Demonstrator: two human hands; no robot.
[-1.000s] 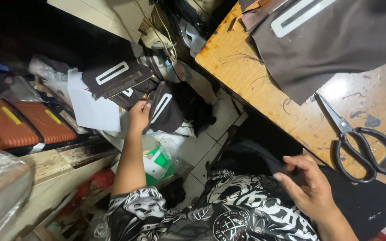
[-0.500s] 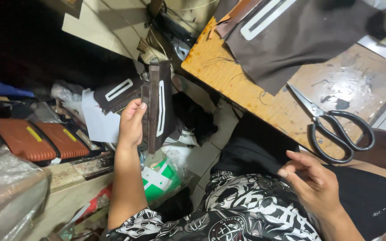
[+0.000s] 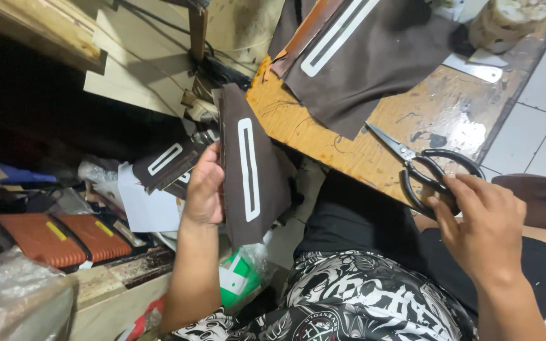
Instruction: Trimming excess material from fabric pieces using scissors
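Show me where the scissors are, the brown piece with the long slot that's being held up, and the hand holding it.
scissors [image 3: 434, 173], head view, on the black handle loops.
brown slotted piece [image 3: 266, 183], head view, on the brown face right of the slot.
left hand [image 3: 203, 189], head view, on the back of the hand.

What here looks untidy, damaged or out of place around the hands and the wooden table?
The wooden table is scratched and stained. The large brown sheet droops past its edge. Left of the left hand, which holds a brown slotted piece, cut pieces and paper lie jumbled. The right hand reaches the scissors.
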